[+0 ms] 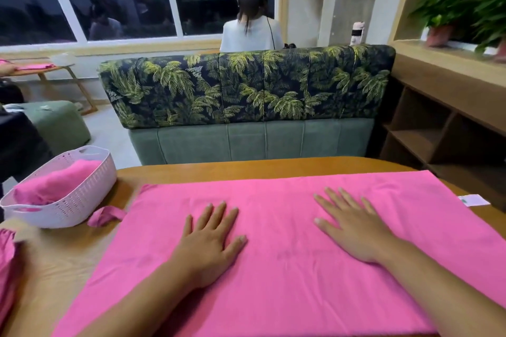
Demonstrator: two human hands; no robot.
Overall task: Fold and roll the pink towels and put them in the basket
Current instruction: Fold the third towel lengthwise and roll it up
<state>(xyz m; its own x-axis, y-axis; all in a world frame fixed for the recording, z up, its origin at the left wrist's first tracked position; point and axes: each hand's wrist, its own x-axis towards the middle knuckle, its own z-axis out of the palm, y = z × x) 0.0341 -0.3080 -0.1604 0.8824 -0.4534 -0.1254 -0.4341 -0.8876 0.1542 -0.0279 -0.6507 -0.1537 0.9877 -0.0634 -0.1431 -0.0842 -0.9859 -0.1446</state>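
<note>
Wooden table [68, 260], pink towel [273, 268], both hands flat, fingers [216, 213] spread

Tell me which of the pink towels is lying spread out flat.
The table towel, under the left hand and right hand; the basket towel is bunched, the left-edge towel crumpled.

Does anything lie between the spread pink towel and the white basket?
Nothing visible blocks it. The left hand and right hand lie flat on the spread pink towel; only its own loop lies beside the white perforated plastic basket, which already holds pink cloth.
</note>
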